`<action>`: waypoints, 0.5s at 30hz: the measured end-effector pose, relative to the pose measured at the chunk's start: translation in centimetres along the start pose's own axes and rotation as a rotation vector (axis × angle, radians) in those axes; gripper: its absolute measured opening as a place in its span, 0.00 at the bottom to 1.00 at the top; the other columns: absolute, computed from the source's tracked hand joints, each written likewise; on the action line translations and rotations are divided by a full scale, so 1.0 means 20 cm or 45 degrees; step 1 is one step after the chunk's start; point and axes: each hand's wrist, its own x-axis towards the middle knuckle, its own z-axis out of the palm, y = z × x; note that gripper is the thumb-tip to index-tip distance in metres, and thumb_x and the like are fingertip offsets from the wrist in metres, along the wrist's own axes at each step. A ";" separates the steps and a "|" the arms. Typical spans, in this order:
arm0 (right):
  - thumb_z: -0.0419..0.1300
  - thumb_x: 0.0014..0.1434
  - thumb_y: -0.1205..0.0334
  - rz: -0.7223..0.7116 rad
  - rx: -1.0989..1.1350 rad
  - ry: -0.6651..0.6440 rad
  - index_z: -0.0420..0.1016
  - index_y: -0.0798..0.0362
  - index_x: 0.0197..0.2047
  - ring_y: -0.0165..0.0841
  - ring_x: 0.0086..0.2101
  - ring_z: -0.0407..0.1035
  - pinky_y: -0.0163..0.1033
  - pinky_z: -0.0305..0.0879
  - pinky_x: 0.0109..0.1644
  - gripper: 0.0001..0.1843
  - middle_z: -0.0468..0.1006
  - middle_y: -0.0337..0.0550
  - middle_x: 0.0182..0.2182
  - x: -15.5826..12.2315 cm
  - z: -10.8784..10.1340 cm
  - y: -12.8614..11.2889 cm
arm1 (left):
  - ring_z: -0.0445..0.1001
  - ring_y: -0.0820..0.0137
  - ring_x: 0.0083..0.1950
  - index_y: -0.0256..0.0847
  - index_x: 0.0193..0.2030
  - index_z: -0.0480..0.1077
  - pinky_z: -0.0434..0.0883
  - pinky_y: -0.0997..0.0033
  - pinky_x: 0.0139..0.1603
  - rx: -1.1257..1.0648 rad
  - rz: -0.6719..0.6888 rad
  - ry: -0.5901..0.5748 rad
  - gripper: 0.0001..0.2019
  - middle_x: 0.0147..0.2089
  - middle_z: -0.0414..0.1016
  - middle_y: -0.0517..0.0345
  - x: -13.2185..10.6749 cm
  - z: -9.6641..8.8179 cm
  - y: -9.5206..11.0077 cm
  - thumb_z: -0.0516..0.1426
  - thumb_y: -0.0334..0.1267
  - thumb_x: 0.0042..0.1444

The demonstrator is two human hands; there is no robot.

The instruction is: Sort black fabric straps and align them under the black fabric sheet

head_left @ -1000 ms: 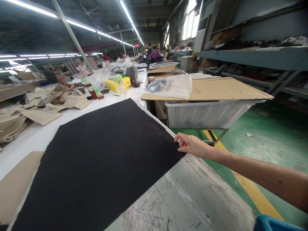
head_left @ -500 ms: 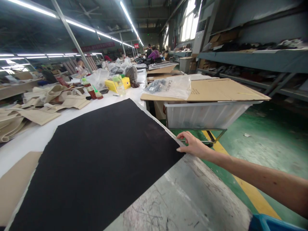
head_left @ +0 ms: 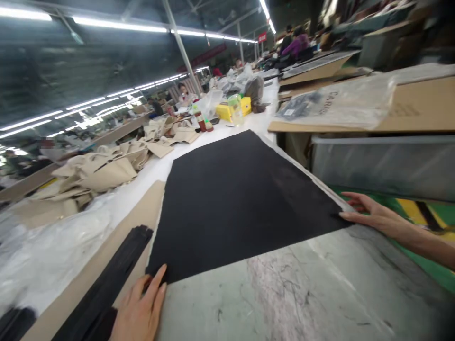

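A large black fabric sheet (head_left: 241, 194) lies flat on a long worktable (head_left: 284, 289). My right hand (head_left: 373, 215) rests at the sheet's near right corner by the table's edge, fingers stretched out and touching the cloth. My left hand (head_left: 140, 310) lies flat at the sheet's near left corner, fingertips on its edge. Neither hand grips anything. Just left of my left hand lies a stack of narrow black strips (head_left: 110, 279) on a brown board (head_left: 135, 237).
Beige fabric pieces (head_left: 106, 166) are piled on the table's left side, with clear plastic (head_left: 46, 246) nearer me. Bottles and a yellow box (head_left: 234, 109) stand farther along. To the right a white bin (head_left: 384, 163) carries flattened cardboard (head_left: 408, 111). People work in the distance.
The view has swung left and down, bringing my left hand into sight at the near left corner. My right hand has let go of its pinch and now lies flat on the right corner.
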 end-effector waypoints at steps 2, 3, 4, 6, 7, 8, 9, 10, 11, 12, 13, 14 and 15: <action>0.61 0.50 0.37 -0.038 0.098 -0.096 0.63 0.43 0.58 0.49 0.48 0.67 0.46 0.68 0.44 0.36 0.69 0.52 0.52 0.03 -0.03 0.03 | 0.72 0.61 0.48 0.52 0.61 0.63 0.73 0.60 0.46 0.159 0.034 -0.013 0.19 0.47 0.70 0.51 -0.03 0.02 -0.02 0.46 0.44 0.65; 0.58 0.52 0.36 -0.061 0.109 -0.115 0.64 0.40 0.57 0.49 0.49 0.67 0.47 0.68 0.44 0.32 0.69 0.50 0.52 0.04 -0.05 0.03 | 0.72 0.62 0.48 0.51 0.62 0.62 0.72 0.60 0.47 0.209 0.036 -0.014 0.19 0.48 0.70 0.50 -0.03 0.03 -0.02 0.46 0.43 0.65; 0.55 0.56 0.36 -0.090 0.086 -0.098 0.64 0.39 0.56 0.49 0.49 0.67 0.48 0.67 0.44 0.29 0.69 0.49 0.53 0.04 -0.07 0.02 | 0.72 0.62 0.49 0.51 0.62 0.62 0.72 0.61 0.47 0.241 0.038 -0.021 0.19 0.48 0.69 0.50 -0.04 0.03 -0.01 0.46 0.42 0.66; 0.51 0.59 0.38 -0.177 -0.067 0.024 0.65 0.38 0.56 0.49 0.49 0.66 0.51 0.66 0.45 0.26 0.68 0.51 0.53 0.03 -0.09 -0.08 | 0.71 0.63 0.49 0.51 0.62 0.61 0.72 0.61 0.47 0.277 0.033 -0.037 0.19 0.49 0.69 0.50 -0.04 0.03 0.02 0.47 0.41 0.66; 0.51 0.59 0.39 -0.266 -0.172 0.073 0.65 0.38 0.57 0.49 0.50 0.66 0.52 0.65 0.48 0.26 0.68 0.51 0.53 0.02 -0.08 -0.15 | 0.71 0.62 0.49 0.50 0.62 0.61 0.71 0.61 0.47 0.284 0.029 -0.043 0.19 0.49 0.69 0.50 -0.04 0.02 0.03 0.47 0.41 0.66; 0.52 0.60 0.40 -0.402 -0.273 0.083 0.64 0.38 0.59 0.48 0.51 0.65 0.53 0.63 0.52 0.26 0.67 0.51 0.54 -0.01 -0.05 -0.24 | 0.70 0.62 0.49 0.50 0.62 0.61 0.71 0.60 0.47 0.286 0.024 -0.048 0.19 0.49 0.69 0.50 -0.03 0.02 0.04 0.47 0.41 0.66; 0.53 0.60 0.42 -0.569 -0.374 0.048 0.64 0.37 0.60 0.48 0.53 0.63 0.53 0.60 0.57 0.26 0.66 0.49 0.55 -0.04 0.00 -0.33 | 0.70 0.61 0.49 0.50 0.63 0.60 0.71 0.60 0.47 0.282 0.019 -0.053 0.19 0.49 0.68 0.50 -0.03 0.01 0.05 0.47 0.40 0.66; 0.53 0.61 0.43 -0.759 -0.462 -0.059 0.63 0.35 0.61 0.47 0.56 0.61 0.53 0.57 0.61 0.26 0.64 0.45 0.58 -0.09 0.07 -0.43 | 0.70 0.61 0.49 0.50 0.63 0.60 0.71 0.59 0.48 0.274 0.009 -0.058 0.19 0.49 0.68 0.49 -0.03 0.01 0.05 0.47 0.40 0.66; 0.52 0.61 0.43 -0.971 -0.530 -0.178 0.60 0.33 0.63 0.47 0.58 0.58 0.54 0.55 0.62 0.27 0.61 0.41 0.60 -0.14 0.15 -0.52 | 0.70 0.61 0.49 0.49 0.63 0.59 0.71 0.58 0.48 0.262 -0.002 -0.062 0.20 0.49 0.68 0.49 -0.03 0.01 0.06 0.47 0.40 0.65; 0.52 0.61 0.44 -1.122 -0.621 -0.335 0.56 0.31 0.65 0.47 0.60 0.55 0.56 0.52 0.65 0.29 0.58 0.37 0.62 -0.20 0.24 -0.59 | 0.69 0.60 0.50 0.48 0.63 0.59 0.70 0.58 0.49 0.249 -0.015 -0.065 0.20 0.48 0.68 0.49 -0.03 0.00 0.06 0.47 0.40 0.65; 0.52 0.63 0.45 -1.227 -0.697 -0.524 0.50 0.31 0.67 0.47 0.62 0.51 0.58 0.45 0.67 0.31 0.54 0.34 0.64 -0.26 0.33 -0.65 | 0.69 0.60 0.50 0.48 0.64 0.58 0.70 0.58 0.49 0.235 -0.026 -0.068 0.20 0.48 0.68 0.49 -0.03 0.00 0.07 0.47 0.40 0.65; 0.53 0.63 0.46 -1.292 -0.729 -0.688 0.45 0.32 0.69 0.47 0.63 0.48 0.59 0.41 0.68 0.33 0.52 0.33 0.65 -0.32 0.41 -0.68 | 0.69 0.60 0.50 0.47 0.63 0.58 0.70 0.57 0.50 0.221 -0.036 -0.068 0.20 0.49 0.68 0.49 -0.03 0.00 0.07 0.47 0.40 0.65; 0.54 0.63 0.47 -1.299 -0.693 -0.789 0.45 0.33 0.69 0.46 0.63 0.48 0.60 0.38 0.68 0.35 0.51 0.33 0.65 -0.37 0.48 -0.69 | 0.69 0.60 0.50 0.45 0.63 0.59 0.70 0.57 0.50 0.208 -0.047 -0.068 0.19 0.49 0.68 0.49 -0.03 -0.01 0.07 0.47 0.41 0.65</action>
